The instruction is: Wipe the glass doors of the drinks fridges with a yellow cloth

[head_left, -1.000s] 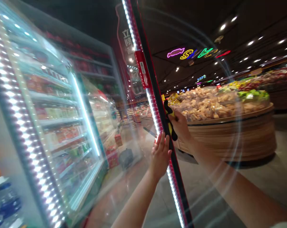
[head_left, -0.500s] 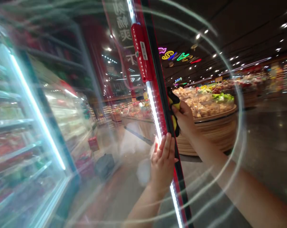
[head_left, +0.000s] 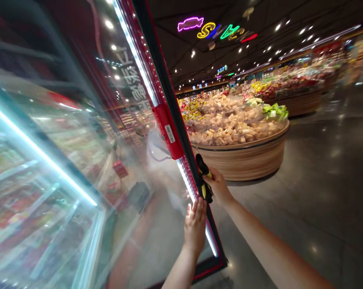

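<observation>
A glass cooler door [head_left: 184,172], with a red and black frame and a lit white strip, stands swung open at the middle. My left hand [head_left: 195,226] lies against the inner side of this frame, fingers stretched upward along the lit strip. My right hand [head_left: 219,186] is closed round a black-and-yellow hand-held tool [head_left: 203,190], whose exact kind I cannot make out. The tool sits against the outer edge of the frame, just above my left fingertips. A red box [head_left: 167,132] with a white label is fixed on the frame above both hands.
At left is the lit cooler with stocked shelves [head_left: 43,192], blurred. Behind the door edge stands a round wooden display stand [head_left: 244,160] heaped with packaged food. Grey shiny floor [head_left: 319,184] runs to the right. Neon signs [head_left: 213,30] hang above.
The view has shifted, so the door frame leans more and its bottom corner now shows. Both hands appear lower, still at the frame; the tool remains in my right hand.
</observation>
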Demonstrator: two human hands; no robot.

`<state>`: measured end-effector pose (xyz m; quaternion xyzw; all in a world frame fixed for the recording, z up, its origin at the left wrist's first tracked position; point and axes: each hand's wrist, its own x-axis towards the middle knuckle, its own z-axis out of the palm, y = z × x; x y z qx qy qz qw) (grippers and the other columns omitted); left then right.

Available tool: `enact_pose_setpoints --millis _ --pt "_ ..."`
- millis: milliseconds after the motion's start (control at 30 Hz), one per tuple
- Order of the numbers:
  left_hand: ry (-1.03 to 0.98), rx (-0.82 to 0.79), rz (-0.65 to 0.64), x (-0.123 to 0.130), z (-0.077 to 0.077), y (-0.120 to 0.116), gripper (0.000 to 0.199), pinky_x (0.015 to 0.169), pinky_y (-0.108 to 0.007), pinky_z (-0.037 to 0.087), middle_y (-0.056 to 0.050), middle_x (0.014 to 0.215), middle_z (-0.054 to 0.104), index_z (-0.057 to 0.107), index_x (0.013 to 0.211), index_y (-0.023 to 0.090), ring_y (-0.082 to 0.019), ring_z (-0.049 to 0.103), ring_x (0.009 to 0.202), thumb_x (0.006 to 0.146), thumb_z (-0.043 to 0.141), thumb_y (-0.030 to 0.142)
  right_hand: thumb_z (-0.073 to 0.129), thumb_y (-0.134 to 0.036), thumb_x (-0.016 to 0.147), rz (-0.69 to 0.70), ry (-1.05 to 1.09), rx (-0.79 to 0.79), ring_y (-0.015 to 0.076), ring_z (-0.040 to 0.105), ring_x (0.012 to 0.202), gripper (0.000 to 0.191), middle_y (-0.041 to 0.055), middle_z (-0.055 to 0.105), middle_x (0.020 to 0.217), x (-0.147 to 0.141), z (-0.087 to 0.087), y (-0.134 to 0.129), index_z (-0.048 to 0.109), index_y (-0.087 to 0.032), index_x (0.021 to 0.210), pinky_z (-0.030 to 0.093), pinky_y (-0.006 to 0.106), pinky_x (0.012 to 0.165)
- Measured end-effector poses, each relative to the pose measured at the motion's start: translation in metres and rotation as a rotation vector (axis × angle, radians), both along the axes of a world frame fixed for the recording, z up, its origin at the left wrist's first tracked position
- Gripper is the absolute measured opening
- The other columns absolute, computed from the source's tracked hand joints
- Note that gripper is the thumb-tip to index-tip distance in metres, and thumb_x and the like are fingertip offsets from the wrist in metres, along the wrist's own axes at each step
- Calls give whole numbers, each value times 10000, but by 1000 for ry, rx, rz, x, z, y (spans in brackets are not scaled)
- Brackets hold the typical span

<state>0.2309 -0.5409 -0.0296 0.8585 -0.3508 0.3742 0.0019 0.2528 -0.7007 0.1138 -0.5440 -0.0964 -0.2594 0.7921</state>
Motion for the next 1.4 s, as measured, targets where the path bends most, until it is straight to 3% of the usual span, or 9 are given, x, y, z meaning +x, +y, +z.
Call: enact_pose_setpoints --millis 167,400,500,600,767,933,1067,1200,1400 --pt "152 112 -10 -18 53 9 810 1169 -526 473 -120 1562 505 350 1585 181 -274 450 1469 817 413 -68 699 -386 774 -76 37 -38 204 670 846 301 0 746 894 -9 47 9 755 -249 1037 550 311 771" --pt "249 168 -11 -19 136 21 797 1195 -533 436 -115 1574 502 376 1570 200 -267 406 1499 812 428 -41 637 -365 729 -134 181 -11 201 670 792 278 12 749 834 -12 52 14 733 -202 933 545 322 754" --pt "245 219 -43 -20 171 25 750 1199 -530 429 -111 1538 547 404 1555 200 -258 407 1499 840 414 -26 624 -353 746 -107 169 -31 204 682 842 321 19 759 897 -5 82 13 735 -206 1008 549 333 803" --pt "183 197 34 -24 204 21 686 1229 -520 382 -149 1577 491 384 1563 136 -259 336 1536 886 416 30 638 -338 745 -72 136 -67 211 688 888 313 16 762 927 -6 111 8 743 -212 1012 548 352 866" --pt "125 175 99 -33 253 6 618 1244 -482 366 -148 1576 489 430 1543 112 -268 334 1538 926 454 96 670 -344 717 -24 120 -108 235 697 871 250 10 761 844 -19 143 1 758 -211 909 558 393 874" --pt "51 92 183 -38 297 1 652 1275 -503 295 -151 1598 458 319 1601 125 -276 300 1550 963 452 159 692 -375 747 70 51 -120 232 709 942 282 13 778 944 -15 190 -4 782 -227 969 564 374 890" --pt "11 135 148 -38 314 5 650 1268 -498 312 -160 1628 397 311 1603 126 -270 326 1542 970 453 160 751 -380 722 112 7 -125 254 719 1017 295 22 793 997 -23 211 -10 802 -243 978 562 403 949" --pt "-51 153 139 -39 309 14 672 1257 -451 345 -140 1611 433 307 1604 120 -255 392 1511 956 481 157 775 -353 700 101 -33 -123 285 689 1176 285 39 784 1145 -29 227 -10 817 -264 968 521 451 1060" --pt "-110 120 75 -38 317 29 730 1261 -446 343 -43 1607 450 219 1632 245 -216 438 1483 957 465 117 697 -253 778 82 -190 -130 261 652 1256 343 -28 752 1239 -13 281 -1 798 -318 1100 459 457 1150"
